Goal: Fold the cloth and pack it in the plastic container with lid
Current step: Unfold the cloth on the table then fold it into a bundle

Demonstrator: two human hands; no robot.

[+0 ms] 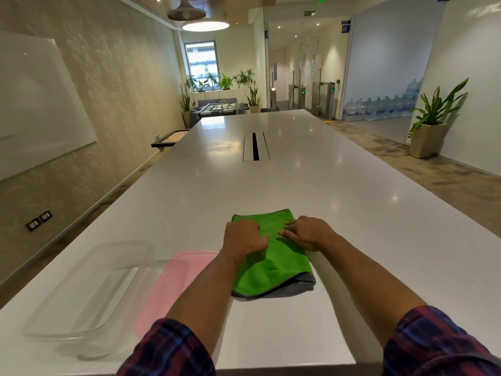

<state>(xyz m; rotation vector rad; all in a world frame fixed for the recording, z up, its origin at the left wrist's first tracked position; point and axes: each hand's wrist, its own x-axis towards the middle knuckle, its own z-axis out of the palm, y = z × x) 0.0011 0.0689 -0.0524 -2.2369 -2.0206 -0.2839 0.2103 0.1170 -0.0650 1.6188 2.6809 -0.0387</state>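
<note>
A green cloth (273, 264) with a grey underside lies folded into a long strip on the white table (271, 185), close to the near edge. My left hand (244, 237) rests on its left side, fingers curled against the fabric. My right hand (309, 232) presses flat on its right side, fingers pointing left. To the left of the cloth sits a pink lid (173, 283), partly hidden by my left forearm. Further left stands the clear plastic container (89, 289), open and with nothing inside.
A cable slot (255, 146) is set into the table's middle, far ahead. The table's near edge runs just below my forearms. A whiteboard (40, 104) hangs on the left wall, and a potted plant (431, 123) stands on the floor at right.
</note>
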